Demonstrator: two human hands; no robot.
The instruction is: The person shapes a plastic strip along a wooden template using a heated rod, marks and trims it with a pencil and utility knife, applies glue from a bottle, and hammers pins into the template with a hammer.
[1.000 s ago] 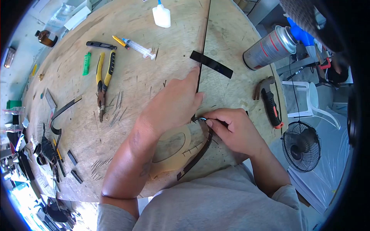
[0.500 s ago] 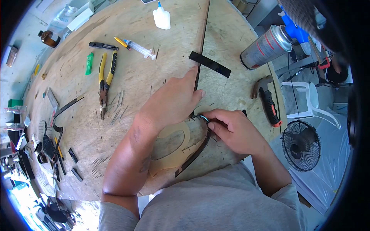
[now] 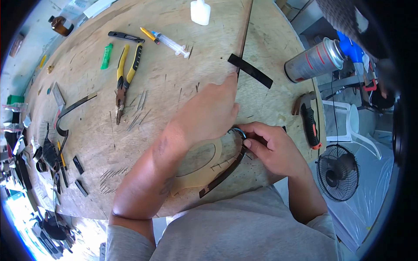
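Note:
A long thin dark strip [image 3: 247, 26] runs down the table from the top. My left hand [image 3: 211, 111] lies over it, index finger stretched along it and thumb on its far side, seeming to grip it. Below, a flat tan cut-out [image 3: 187, 182] with a rounded opening lies partly under my left forearm. Along its right edge bends a dark curved strip [image 3: 224, 174], with several thin pins between. At its upper end, where a light-blue edge shows, my right hand [image 3: 272, 150] pinches the curved strip between thumb and fingers. Whether both strips are one piece is hidden.
A short black strip [image 3: 250, 71] lies across the long one. Pliers [image 3: 124, 78], a syringe [image 3: 172, 45], a green lighter [image 3: 106, 56] and loose pins [image 3: 138, 113] are to the left. A spray can [image 3: 311, 61], a hammer [image 3: 307, 117] and a white bottle [image 3: 200, 12] also stand or lie around.
The view has shifted, so the table's things appear farther right and mostly higher. Both hands keep nearly the same hold and place on the strips.

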